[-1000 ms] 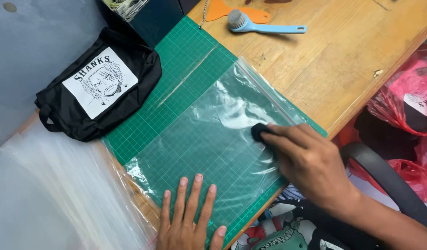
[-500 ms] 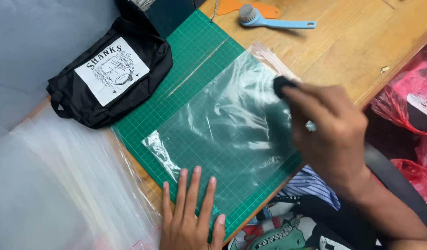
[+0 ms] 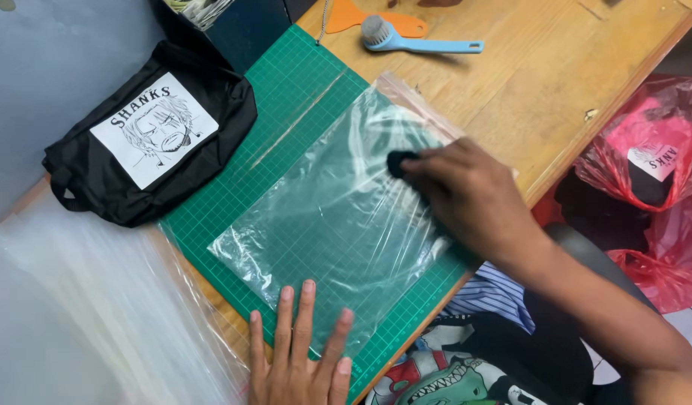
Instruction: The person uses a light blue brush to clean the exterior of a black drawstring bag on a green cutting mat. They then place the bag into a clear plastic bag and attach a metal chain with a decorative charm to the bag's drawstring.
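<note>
A clear plastic zip bag (image 3: 338, 217) lies flat on a green cutting mat (image 3: 286, 82). My left hand (image 3: 301, 352) presses flat on the bag's near edge, fingers spread. My right hand (image 3: 466, 195) grips a small black pad (image 3: 398, 162) and holds it against the bag's upper right part. A black pouch (image 3: 147, 135) with a white printed face patch rests at the mat's left edge, away from both hands.
A blue-handled brush (image 3: 413, 39) and an orange scraper (image 3: 365, 13) lie on the wooden table (image 3: 541, 90) at the back. A stack of clear plastic sheets (image 3: 83, 315) is at the left. Red plastic bags (image 3: 654, 172) sit right of the table.
My right hand with the black pad slid up across the bag toward its far right corner, then back left a little. My left hand stayed pressed on the near edge.
</note>
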